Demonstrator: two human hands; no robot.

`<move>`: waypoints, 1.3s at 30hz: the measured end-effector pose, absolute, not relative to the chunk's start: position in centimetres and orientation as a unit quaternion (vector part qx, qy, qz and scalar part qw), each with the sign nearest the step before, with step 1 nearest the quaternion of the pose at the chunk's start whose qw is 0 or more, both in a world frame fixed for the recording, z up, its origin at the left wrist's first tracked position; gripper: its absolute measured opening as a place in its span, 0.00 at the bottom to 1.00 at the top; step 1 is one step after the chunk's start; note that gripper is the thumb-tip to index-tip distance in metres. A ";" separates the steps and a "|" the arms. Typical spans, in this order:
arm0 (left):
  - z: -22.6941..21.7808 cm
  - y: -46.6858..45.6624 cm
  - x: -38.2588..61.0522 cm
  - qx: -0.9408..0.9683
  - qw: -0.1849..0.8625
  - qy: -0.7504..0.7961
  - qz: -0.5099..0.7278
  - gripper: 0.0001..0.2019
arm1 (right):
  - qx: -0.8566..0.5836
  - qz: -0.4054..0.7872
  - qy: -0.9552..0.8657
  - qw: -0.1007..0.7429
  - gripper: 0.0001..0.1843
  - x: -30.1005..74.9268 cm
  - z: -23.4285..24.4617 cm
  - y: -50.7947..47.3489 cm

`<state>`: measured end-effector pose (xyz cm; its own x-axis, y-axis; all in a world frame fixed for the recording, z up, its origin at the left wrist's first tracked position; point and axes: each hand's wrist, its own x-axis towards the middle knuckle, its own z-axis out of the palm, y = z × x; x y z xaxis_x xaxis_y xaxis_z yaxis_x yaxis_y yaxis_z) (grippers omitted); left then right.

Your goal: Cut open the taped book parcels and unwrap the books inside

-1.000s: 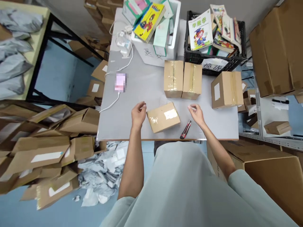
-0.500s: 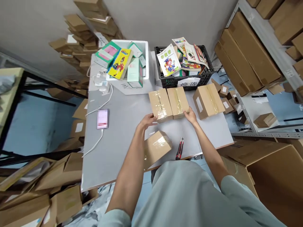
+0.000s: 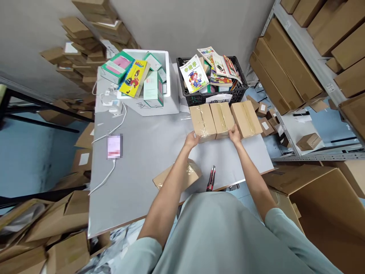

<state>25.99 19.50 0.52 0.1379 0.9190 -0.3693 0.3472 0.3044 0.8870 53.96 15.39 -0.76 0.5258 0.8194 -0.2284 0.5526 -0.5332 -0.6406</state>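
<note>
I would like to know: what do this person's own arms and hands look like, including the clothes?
The person wears a pale blue-green shirt, with no print visible, and short sleeves. The left hand and right hand are bare, without gloves; no watch or bracelet is visible.

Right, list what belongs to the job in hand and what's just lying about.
Likely job:
left hand, touching left carton
right hand, touching middle carton
right carton

Apparently lying about:
box cutter
corded device
crate
white bin
nearer carton, role unclear
</note>
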 end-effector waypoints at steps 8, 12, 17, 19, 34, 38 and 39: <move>5.0 3.4 11.9 0.572 0.273 0.701 0.327 0.33 | -0.727 0.394 -0.434 0.358 0.52 52.2 -2.7 2.5; 3.8 -5.2 9.1 0.492 0.306 0.757 0.301 0.42 | -0.664 0.540 -0.424 0.295 0.42 47.1 -4.9 -2.1; 2.0 -9.3 7.6 0.424 0.387 0.756 0.314 0.42 | -0.641 0.596 -0.435 0.210 0.30 40.3 -6.6 -1.0; 2.5 -9.8 6.4 0.424 0.365 0.767 0.313 0.39 | -0.627 0.613 -0.436 0.201 0.28 38.2 -7.0 -0.1; 2.2 -7.7 10.0 0.405 0.430 0.737 0.328 0.36 | -0.634 0.488 -0.528 0.285 0.31 38.3 -2.9 -2.9; -1.4 -7.2 10.7 0.391 0.447 0.715 0.368 0.44 | -0.640 0.484 -0.533 0.269 0.31 40.4 -3.0 -3.9; -2.0 -7.4 10.7 0.389 0.447 0.712 0.377 0.47 | -0.663 0.474 -0.530 0.236 0.31 41.1 -3.2 -4.3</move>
